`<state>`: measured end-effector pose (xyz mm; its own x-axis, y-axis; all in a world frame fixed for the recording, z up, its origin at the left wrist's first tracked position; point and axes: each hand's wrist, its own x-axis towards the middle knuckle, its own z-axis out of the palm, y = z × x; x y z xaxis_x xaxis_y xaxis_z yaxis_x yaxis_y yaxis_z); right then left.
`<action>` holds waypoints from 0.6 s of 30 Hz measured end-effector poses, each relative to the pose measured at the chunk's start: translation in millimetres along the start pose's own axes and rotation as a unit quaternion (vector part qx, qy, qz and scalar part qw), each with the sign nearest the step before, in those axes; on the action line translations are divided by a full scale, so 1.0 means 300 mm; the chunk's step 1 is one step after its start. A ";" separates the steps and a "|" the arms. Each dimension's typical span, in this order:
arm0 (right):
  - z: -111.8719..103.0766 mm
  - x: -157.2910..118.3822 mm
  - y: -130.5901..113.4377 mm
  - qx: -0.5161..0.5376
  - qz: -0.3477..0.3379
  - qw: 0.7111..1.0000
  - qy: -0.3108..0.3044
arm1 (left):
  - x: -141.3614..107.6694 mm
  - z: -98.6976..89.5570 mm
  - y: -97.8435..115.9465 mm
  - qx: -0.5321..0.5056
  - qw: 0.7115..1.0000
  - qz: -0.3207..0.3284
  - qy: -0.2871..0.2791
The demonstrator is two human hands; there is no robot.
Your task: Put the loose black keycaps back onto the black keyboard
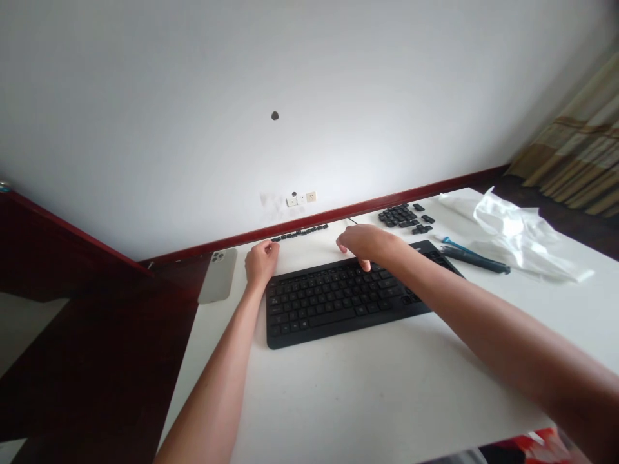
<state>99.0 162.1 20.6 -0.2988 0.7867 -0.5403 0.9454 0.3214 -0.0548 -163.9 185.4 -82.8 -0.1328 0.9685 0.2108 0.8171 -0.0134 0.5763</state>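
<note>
A black keyboard (329, 317) lies on the white table, its keys facing up. My right hand (370, 243) hovers over its upper edge, thumb pointing down and apart from the other fingers; I see nothing held in it. Beside the keyboard's upper left corner, my left hand (262, 263) rests on the table with its fingers curled together. Whatever those fingers may hold is hidden. Just past the left hand, small black keycaps (302, 232) form a line along the table's back edge. More black keycaps (399, 216) are clustered beyond my right hand, several lying loose beside them.
Left on the white table (319, 399) is a phone (218, 277), camera side up. At the right lie a long black object (476, 259), a thin blue tool (454, 244) and a crumpled clear plastic bag (522, 235). The wall with sockets (301, 200) stands behind.
</note>
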 end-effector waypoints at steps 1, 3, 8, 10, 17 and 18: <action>0.010 -0.003 0.021 0.009 -0.006 1.000 0.011 | 0.001 0.001 -0.001 0.000 1.000 0.000 0.000; 0.034 -0.011 0.075 0.037 -0.021 0.999 0.023 | 0.001 0.002 -0.002 0.001 1.000 -0.003 0.002; 0.133 -0.068 0.191 0.138 -0.046 0.985 0.092 | 0.000 -0.004 0.002 0.007 1.000 -0.017 -0.005; 0.190 -0.110 0.210 0.157 -0.046 0.973 0.160 | -0.001 -0.007 0.004 0.009 1.000 -0.021 -0.007; 0.368 -0.224 0.212 0.152 -0.097 0.873 0.453 | 0.000 -0.006 0.002 0.010 1.000 -0.022 -0.003; 0.376 -0.228 0.203 0.156 -0.099 0.860 0.476 | 0.001 -0.005 0.001 0.009 1.000 -0.022 -0.001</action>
<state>191.8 68.2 -40.5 -0.2885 0.8558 0.4294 0.8085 0.4580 -0.3695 -164.4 185.2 -81.4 -0.1682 0.9684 0.1842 0.8208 0.0341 0.5702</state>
